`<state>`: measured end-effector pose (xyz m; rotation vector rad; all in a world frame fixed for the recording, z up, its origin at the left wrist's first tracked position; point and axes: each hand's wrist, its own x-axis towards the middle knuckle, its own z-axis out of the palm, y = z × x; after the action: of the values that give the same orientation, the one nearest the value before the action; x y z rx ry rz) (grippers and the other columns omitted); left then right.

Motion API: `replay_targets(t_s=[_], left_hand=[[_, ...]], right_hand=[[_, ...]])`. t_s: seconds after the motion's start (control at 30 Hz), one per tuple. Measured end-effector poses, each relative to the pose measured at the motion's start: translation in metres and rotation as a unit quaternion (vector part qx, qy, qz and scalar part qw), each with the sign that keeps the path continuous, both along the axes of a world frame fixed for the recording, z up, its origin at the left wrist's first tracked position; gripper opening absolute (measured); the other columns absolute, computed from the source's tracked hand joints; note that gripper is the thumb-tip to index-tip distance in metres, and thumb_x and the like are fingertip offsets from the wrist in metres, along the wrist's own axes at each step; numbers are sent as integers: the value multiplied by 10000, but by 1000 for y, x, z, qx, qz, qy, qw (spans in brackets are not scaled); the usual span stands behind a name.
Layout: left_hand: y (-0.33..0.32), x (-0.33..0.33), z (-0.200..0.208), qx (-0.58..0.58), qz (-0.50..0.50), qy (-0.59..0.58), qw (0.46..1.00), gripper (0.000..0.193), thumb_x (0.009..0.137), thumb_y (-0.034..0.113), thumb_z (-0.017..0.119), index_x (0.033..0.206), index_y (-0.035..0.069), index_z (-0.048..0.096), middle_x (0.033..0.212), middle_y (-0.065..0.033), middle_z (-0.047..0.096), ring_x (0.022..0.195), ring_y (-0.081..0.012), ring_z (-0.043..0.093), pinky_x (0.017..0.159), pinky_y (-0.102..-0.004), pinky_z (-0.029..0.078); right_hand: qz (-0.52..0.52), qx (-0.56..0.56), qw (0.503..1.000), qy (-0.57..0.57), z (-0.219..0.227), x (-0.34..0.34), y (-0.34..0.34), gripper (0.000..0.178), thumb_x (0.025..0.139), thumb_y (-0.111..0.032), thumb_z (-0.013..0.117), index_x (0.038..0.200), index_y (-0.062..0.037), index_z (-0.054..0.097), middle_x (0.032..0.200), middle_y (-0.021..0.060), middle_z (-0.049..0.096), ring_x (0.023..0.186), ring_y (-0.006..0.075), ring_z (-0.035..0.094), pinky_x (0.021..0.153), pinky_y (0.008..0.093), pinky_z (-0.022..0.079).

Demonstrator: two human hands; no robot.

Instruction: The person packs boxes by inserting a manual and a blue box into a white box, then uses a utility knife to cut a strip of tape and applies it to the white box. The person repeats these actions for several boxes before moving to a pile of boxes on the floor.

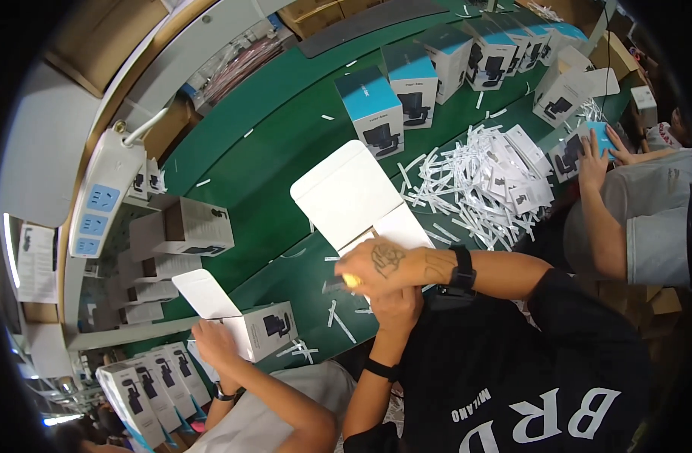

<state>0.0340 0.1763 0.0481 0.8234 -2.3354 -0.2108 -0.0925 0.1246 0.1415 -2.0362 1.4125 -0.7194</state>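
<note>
An open white carton (pixel 344 192) stands before me with its lid flap raised. My right hand (pixel 372 266) reaches across it, closed on a small yellow tool (pixel 351 280) with a blurred grey end, perhaps a cutter. Below my right wrist, my left hand (pixel 399 308) is closed against the near side of the carton. Its fingertips and most of the carton's lower part are hidden behind my hands. Paper strips (pixel 341 325) lie on the green table near them.
A heap of white strips and small packets (pixel 486 185) lies right of the carton. Printed boxes (pixel 372 113) line the far side. A co-worker's hand (pixel 214 345) is on an open box (pixel 270 331) at left; another's hands (pixel 594 155) hold a box at right. A power strip (pixel 104 196) hangs left.
</note>
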Motion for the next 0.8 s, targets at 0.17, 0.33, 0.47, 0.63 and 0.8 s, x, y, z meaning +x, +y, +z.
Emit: replay_targets(t_s=[0.17,0.33,0.47,0.63,0.8], left_hand=[[3,-6,44,48,35,-47,997,477,779,208,788,1187,-3,662,1319,-190,627,1210,-369,601,1040,-501,442],[-1,2,56,46,43,-27,998,485,793,230,784,1190,-16,654,1324,-219,615,1212,-395,590,1052,-511,429],[-24,3,88,256,87,21,963,423,850,245,752,1170,-17,658,1331,-203,619,1215,-349,602,1005,-470,470],[-57,1,58,584,-59,369,721,384,949,233,668,1253,5,611,1285,-120,637,1130,-230,623,931,-374,497],[-45,-6,46,535,-85,478,692,423,980,121,610,1366,-20,510,1266,-119,635,1118,-204,617,976,-361,481]], right_hand=[[-237,-101,945,-203,30,-57,3,321,884,-121,688,1185,-18,650,840,111,715,727,225,676,650,332,526],[-372,-51,916,-145,-26,-104,-46,560,915,-94,653,1416,65,460,878,107,726,742,138,653,657,287,519],[-203,29,912,-356,32,-59,-36,552,942,-202,616,1399,74,473,929,183,717,810,236,706,745,315,533],[-113,-69,990,-53,59,-91,52,223,925,-209,590,1041,-40,679,966,115,702,764,317,690,707,361,553],[-302,-100,948,29,67,-62,83,158,878,-115,672,1017,-41,679,927,93,698,733,279,697,620,364,552]])
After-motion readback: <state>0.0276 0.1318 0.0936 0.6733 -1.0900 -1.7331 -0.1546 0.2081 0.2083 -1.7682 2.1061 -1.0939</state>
